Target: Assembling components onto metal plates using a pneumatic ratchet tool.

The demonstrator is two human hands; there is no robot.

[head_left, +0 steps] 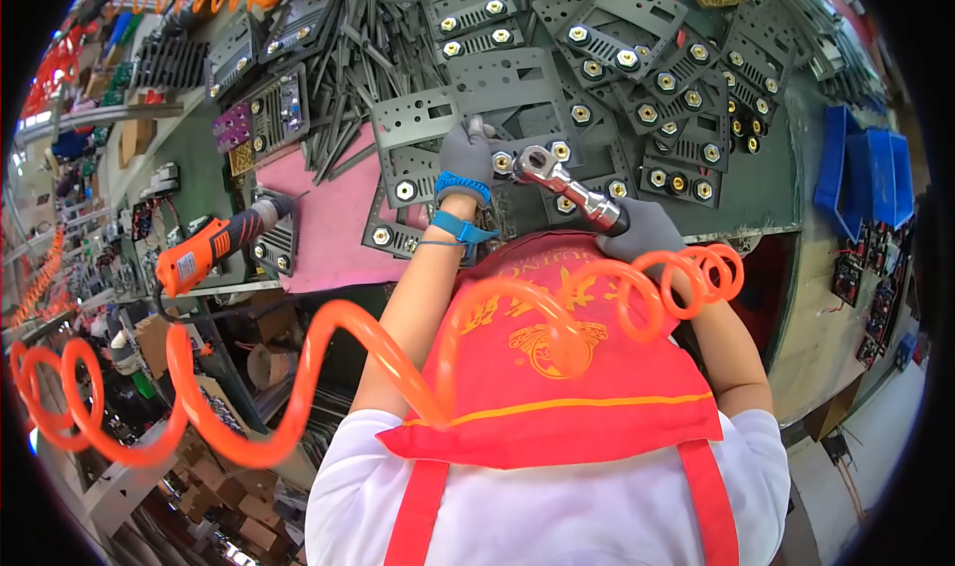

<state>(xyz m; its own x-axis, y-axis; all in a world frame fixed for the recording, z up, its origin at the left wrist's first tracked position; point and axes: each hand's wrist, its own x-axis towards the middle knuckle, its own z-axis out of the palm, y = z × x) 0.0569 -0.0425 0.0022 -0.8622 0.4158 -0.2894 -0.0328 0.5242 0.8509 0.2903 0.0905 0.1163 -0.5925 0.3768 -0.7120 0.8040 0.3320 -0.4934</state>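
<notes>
My left hand (466,156), in a grey glove, is closed on the near left part of a dark grey metal panel (502,81) with holes and slots. Brass-coloured hex nuts on round fittings sit along the panel's near edge. In my gloved right hand (647,230) is a chrome pneumatic ratchet wrench (582,196), gripped by its handle end. The wrench's round head lies over the near edge, between a nut (502,162) and another nut (560,151); whether it touches either, I cannot tell. A similar panel (418,128) lies beside my left hand.
Stacked panels with nuts (686,108) cover the right of the bench. Dark metal strips (348,69) are heaped at the far left, beyond a pink mat (328,208). An orange power drill (214,248) lies left. A coiled orange air hose (298,417) crosses before me. Blue bins (880,178) stand right.
</notes>
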